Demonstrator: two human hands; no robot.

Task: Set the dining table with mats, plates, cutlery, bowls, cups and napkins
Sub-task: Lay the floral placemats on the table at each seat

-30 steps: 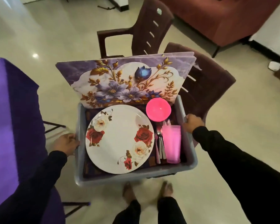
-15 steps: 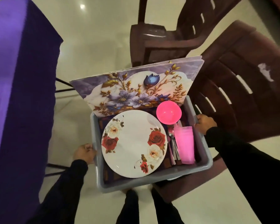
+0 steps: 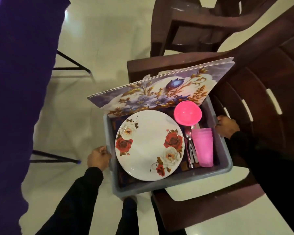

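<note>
Both hands, left (image 3: 98,157) and right (image 3: 227,126), grip the tub (image 3: 159,184) rims; plate (image 3: 148,145), bowl (image 3: 187,113), cups (image 3: 203,146), mats (image 3: 159,92) inside, over the chair (image 3: 270,92). Best lowered level, so the leaning mats stay put.

Brown plastic chairs (image 3: 261,82), pale glossy floor (image 3: 109,39), perhaps tiled.

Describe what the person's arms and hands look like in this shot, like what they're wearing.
Both arms are covered in long, plain black sleeves that reach down to the wrists. The left hand and the right hand are bare: no gloves, and no rings, watch or bracelets that can be made out. The sleeves show no pattern or markings in this dim light.
</note>
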